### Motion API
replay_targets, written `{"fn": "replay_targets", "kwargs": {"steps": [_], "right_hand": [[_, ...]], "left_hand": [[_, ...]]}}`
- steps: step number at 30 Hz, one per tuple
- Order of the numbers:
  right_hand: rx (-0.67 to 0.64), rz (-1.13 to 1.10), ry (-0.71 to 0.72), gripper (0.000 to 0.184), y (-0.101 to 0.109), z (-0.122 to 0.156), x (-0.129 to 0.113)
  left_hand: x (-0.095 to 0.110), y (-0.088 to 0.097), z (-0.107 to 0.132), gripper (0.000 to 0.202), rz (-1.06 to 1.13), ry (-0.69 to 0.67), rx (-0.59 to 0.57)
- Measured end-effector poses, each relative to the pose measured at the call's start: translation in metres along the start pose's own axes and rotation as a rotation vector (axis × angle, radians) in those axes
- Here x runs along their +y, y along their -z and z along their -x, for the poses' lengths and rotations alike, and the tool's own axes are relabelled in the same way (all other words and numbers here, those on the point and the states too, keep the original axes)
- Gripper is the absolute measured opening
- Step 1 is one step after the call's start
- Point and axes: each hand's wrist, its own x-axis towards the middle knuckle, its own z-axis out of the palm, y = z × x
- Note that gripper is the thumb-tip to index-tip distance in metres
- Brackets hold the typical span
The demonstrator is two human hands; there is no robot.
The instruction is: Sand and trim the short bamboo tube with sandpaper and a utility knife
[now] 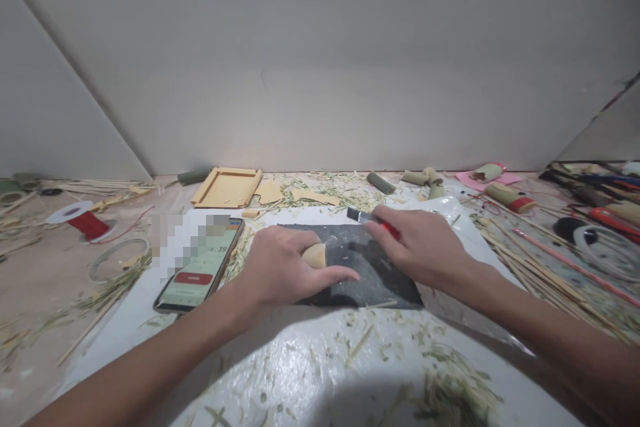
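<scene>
My left hand (283, 263) is closed around a short pale piece of bamboo (315, 255), with the thumb stretched along its near side. Most of that piece is hidden by the fingers. A red-handled cutter knife (359, 215) is gripped in my right hand (413, 240), its metal end pointing up and left. Both hands are over a dark grey sheet (370, 280) dusted with pale powder. The knife is apart from the bamboo piece. White plastic sheeting (285, 353) lies beneath, strewn with green and pale shavings (460, 387).
Left of my hands lies a phone (200, 273) with its screen lit. A spool of red thread (85, 220) stands farther left. Behind are a yellow tray (227, 188) and several bamboo tubes (380, 183) near the wall. Thin sticks (540, 273) and a white-rimmed roll (593, 240) lie right.
</scene>
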Motion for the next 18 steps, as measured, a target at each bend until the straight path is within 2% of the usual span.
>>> {"fn": "replay_targets", "kwargs": {"steps": [3, 8, 11, 14, 18], "right_hand": [[0.011, -0.071, -0.001, 0.032, 0.001, -0.004, 0.005], [-0.111, -0.24, 0.136, 0.034, 0.0, 0.001, -0.009], [-0.12, -0.301, 0.154, 0.032, 0.004, 0.004, -0.012], [-0.157, -0.299, 0.22, 0.032, 0.008, 0.006, -0.012], [-0.173, -0.197, 0.296, 0.031, 0.008, 0.008, -0.016]], "left_hand": [[0.002, 0.004, -0.001, 0.059, 0.092, 0.054, -0.044], [0.004, 0.011, -0.003, 0.033, 0.258, 0.047, -0.209], [0.003, 0.015, -0.003, 0.031, 0.352, 0.115, -0.32], [0.002, 0.016, -0.002, 0.03, 0.427, 0.176, -0.38], [0.003, 0.014, -0.001, 0.028, 0.457, 0.176, -0.431]]}}
